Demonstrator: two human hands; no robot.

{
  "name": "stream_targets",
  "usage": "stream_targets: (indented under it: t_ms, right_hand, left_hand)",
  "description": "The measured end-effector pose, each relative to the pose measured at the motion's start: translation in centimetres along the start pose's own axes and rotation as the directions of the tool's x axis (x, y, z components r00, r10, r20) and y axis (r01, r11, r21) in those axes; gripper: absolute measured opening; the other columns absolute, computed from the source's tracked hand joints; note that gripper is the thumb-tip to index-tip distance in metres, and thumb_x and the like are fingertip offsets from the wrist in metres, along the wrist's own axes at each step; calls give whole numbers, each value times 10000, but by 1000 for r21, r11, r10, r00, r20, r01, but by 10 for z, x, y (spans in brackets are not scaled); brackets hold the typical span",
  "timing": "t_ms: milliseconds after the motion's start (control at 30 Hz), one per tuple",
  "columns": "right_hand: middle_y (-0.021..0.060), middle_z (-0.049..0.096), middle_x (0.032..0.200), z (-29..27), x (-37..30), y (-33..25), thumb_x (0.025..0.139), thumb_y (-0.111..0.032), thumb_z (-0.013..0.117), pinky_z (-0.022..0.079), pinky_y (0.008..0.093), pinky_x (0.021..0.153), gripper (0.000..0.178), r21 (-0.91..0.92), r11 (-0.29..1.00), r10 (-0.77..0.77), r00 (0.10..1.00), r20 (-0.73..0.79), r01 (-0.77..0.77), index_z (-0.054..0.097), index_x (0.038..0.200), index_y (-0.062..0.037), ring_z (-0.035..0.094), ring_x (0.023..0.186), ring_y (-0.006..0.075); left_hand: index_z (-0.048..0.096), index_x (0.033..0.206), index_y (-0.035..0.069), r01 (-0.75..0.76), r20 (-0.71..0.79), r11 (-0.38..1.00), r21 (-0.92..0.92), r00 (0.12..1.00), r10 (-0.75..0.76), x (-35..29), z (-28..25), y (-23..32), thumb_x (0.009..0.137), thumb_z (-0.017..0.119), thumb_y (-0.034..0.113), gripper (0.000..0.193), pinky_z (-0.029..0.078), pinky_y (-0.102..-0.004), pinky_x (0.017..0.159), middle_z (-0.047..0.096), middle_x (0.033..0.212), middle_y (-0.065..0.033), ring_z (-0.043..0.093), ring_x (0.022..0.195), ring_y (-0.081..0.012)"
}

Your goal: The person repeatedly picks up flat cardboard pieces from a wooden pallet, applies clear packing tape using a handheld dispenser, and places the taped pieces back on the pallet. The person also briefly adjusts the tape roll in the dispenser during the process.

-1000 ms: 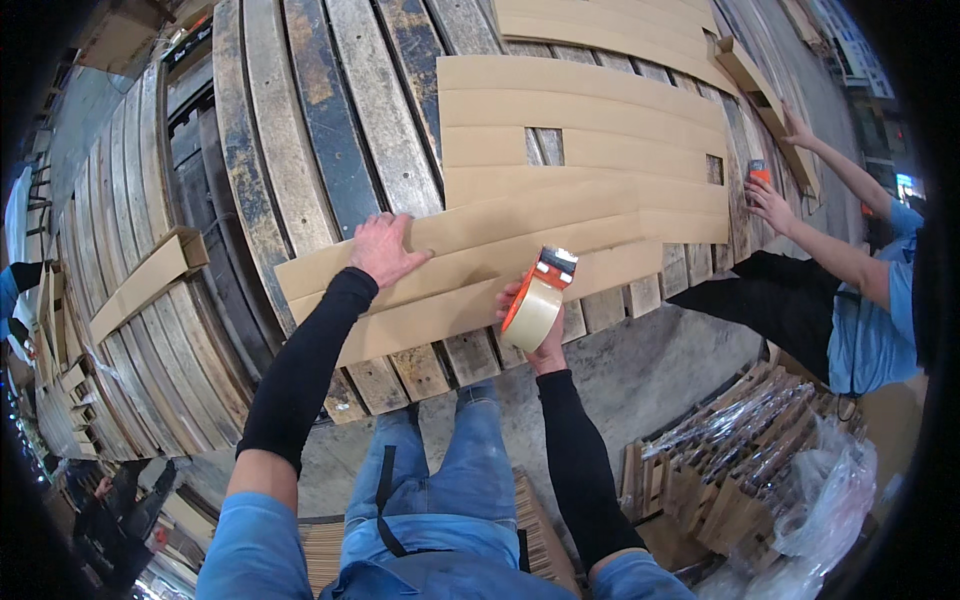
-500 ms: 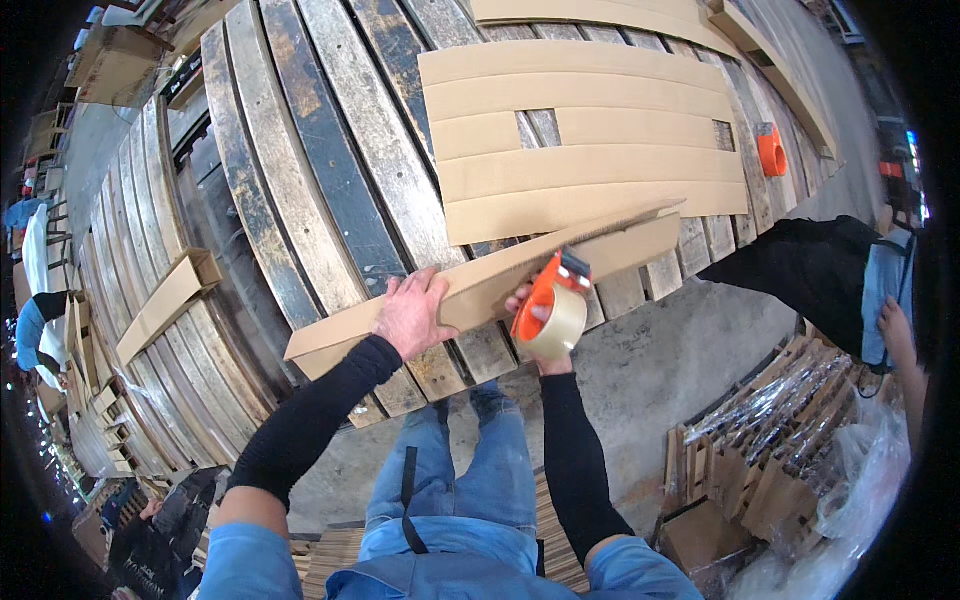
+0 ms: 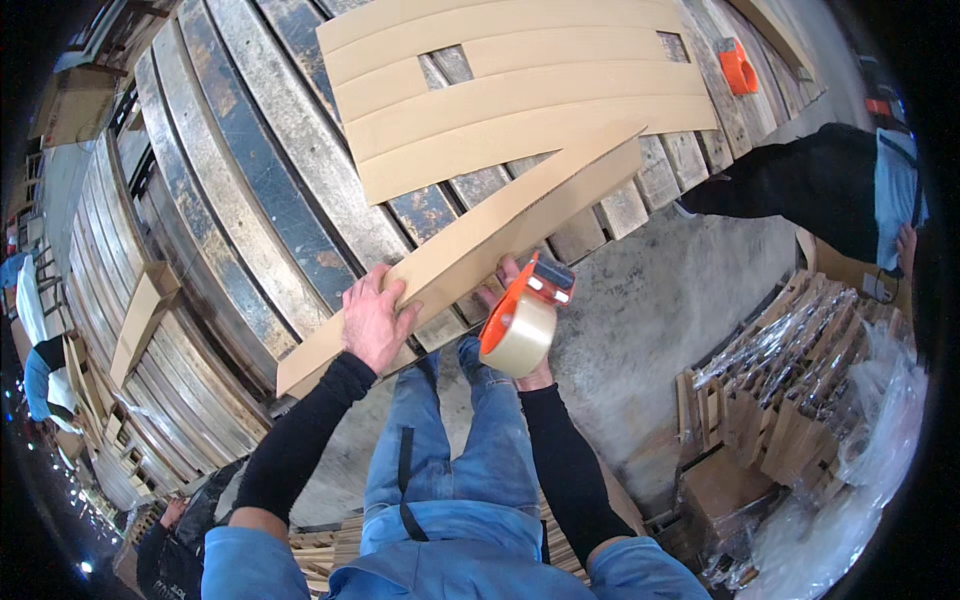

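Note:
A long folded cardboard piece point(image 3: 520, 215) lies slantwise along the near edge of the slatted wooden table point(image 3: 290, 150). My left hand point(image 3: 375, 320) grips its near-left part, fingers over the top and thumb along the side. In my right hand point(image 3: 536, 376) is an orange tape dispenser point(image 3: 512, 300) with a wide roll of clear tape, held beside the cardboard's near side. The dispenser hides much of that hand; its visible fingertips are close to the cardboard. Beyond lies a flat cardboard sheet point(image 3: 560, 95) with crease lines and two rectangular cutouts.
Another orange tape dispenser point(image 3: 738, 68) sits at the table's right end. A person in black trousers point(image 3: 790, 190) stands at right, near stacked cardboard point(image 3: 770, 370) and clear plastic wrap point(image 3: 850, 510). Left, a second slatted table point(image 3: 185, 350) bears a folded cardboard piece point(image 3: 145, 320).
The folded cardboard has turned counterclockwise, its right end swinging farther away, and its top looks more closed. Both hands keep their holds. The whole view has shifted, with the flat sheet now higher and farther left.

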State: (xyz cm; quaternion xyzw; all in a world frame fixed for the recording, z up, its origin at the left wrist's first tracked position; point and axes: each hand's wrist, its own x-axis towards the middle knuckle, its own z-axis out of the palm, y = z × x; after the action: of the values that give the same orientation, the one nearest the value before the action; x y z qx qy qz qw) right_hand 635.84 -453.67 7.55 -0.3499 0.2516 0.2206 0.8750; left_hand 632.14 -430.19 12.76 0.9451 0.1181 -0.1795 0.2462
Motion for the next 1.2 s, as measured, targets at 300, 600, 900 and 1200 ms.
stream_targets:
  t_ms: [300,600,900,1200]
  right_hand:
    - [137,391,1568,-14,5,-23,734,-161,757,521,467,1027,781,-39,994,-103,994,37,104,448,1449,-113,485,1361,321]
    - [113,563,1342,-86,-5,-14,748,-146,655,393,586,1128,560,213,977,41,987,-155,-7,549,1296,-111,502,1315,305]
    - [113,524,1455,-56,-10,-34,698,-128,674,269,676,1177,566,325,944,46,999,20,-50,585,1254,-173,411,1421,350]
    - [119,623,1254,11,9,-161,855,50,584,536,358,969,558,-648,758,-83,996,25,79,479,1403,24,640,1125,223]
  left_hand:
    - [630,1026,92,98,106,993,59,989,-104,47,19,44,738,720,187,316,450,-487,948,613,1066,-192,611,1065,-379]
    - [675,931,127,-102,-175,993,66,978,112,-36,96,117,700,733,175,244,303,-586,1095,390,1474,-283,395,1336,-443]
    - [711,856,155,-118,-245,983,138,958,149,-15,106,86,664,713,126,195,325,-562,1098,397,1506,-239,401,1353,-426]
    - [740,923,198,-99,-272,970,222,949,159,60,73,88,668,783,210,259,330,-535,1084,405,1460,-206,404,1326,-402]
